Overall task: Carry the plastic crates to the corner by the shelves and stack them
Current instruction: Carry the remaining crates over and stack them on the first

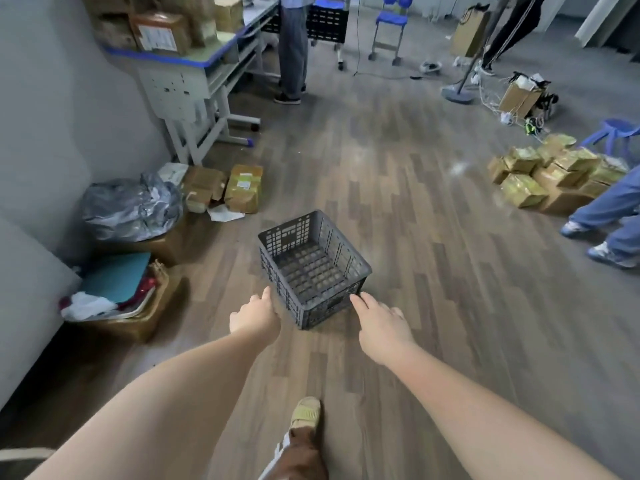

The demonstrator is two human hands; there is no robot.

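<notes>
A dark grey slatted plastic crate [313, 268] stands upright and empty on the wooden floor in the middle of the head view. My left hand [255, 315] reaches out beside the crate's near-left side, fingers apart, just short of the wall. My right hand [381, 325] is stretched toward the crate's near-right corner, its fingertips at or touching the rim. Neither hand holds anything. A second crate, black, [325, 22] shows far off at the back by a desk.
Along the left wall sit a bagged bin [131, 209], open cartons of clutter [121, 299] and parcels [242, 188] under a blue-edged desk [194, 60]. A pile of yellow boxes [554, 174] lies at right. People stand at the back and right. My foot [304, 417] is below.
</notes>
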